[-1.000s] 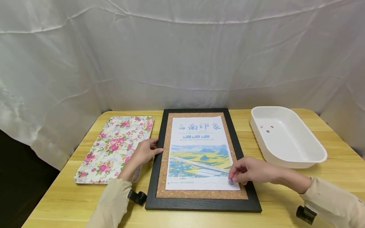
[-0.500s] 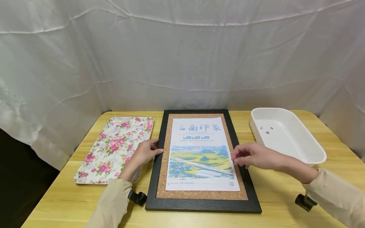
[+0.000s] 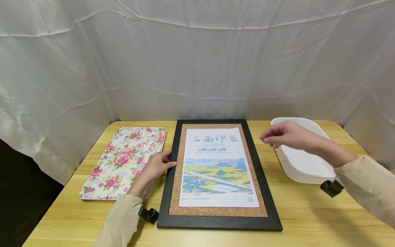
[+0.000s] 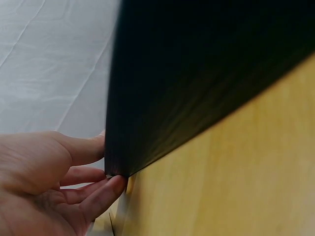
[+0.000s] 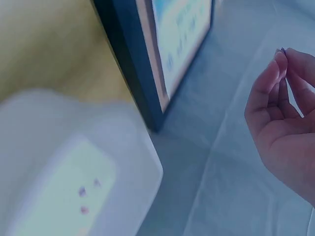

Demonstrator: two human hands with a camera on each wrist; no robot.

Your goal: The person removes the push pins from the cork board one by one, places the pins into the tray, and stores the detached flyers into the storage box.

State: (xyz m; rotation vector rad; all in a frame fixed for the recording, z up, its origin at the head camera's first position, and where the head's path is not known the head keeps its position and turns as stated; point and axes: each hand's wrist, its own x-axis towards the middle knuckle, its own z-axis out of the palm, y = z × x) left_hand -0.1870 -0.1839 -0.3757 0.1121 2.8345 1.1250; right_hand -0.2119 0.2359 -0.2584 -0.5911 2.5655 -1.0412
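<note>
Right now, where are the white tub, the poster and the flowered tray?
white tub [image 3: 303, 164], head view, bare inside floor.
poster [image 3: 216, 171], head view, middle of the printed landscape.
flowered tray [image 3: 123, 161], head view, middle of the patterned surface.

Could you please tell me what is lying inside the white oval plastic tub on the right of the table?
A few small pins, red and dark, lie in the white oval plastic tub, seen from the right wrist. From the head view, the right hand covers them.

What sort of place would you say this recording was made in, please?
Most likely a staged recording booth rather than a lived-in room: a white cloth backdrop encloses a small wooden table, on which a framed cork board, a floral tray and a white tub are neatly laid out.
</note>
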